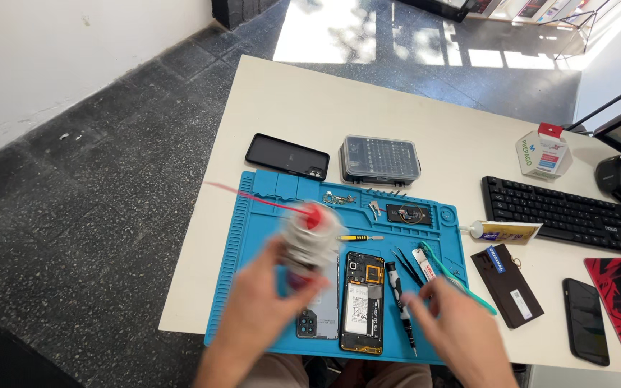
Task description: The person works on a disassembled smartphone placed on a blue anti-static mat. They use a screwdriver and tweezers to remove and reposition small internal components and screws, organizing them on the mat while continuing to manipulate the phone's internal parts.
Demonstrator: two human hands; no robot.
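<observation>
The left hand (pixel 261 302) is wrapped around a spray can (pixel 309 241), fingers curled about its body and thumb on the near side; both can and hand are smeared with blur. The can stands roughly upright above the blue work mat (pixel 253 237), its red cap on top, and a thin red straw (pixel 253 197) sticks out from the cap, pointing up and away to the left of the hand.

The right hand (pixel 454 327) hovers low over the mat's right part, fingers loosely bent and slightly apart. It is blurred too, and I cannot tell whether the fingertips pinch anything; they sit just beside a black screwdriver (pixel 400 302) lying on the mat, and a teal toothbrush (pixel 461 276) runs diagonally past the hand's far side.

Between the two hands lies an opened phone (pixel 363 302), its back off and the battery and boards showing. Just left of it, partly under the can and the left hand, lies a bluish back cover (pixel 319 320) with camera holes. Beyond the right hand lie black tweezers (pixel 405 264).

Farther off on the white surface (pixel 296 93), beyond the left hand, sit a black phone case (pixel 287 156) and a clear bit box (pixel 380 159). A black keyboard (pixel 566 214) lies well to the right.
</observation>
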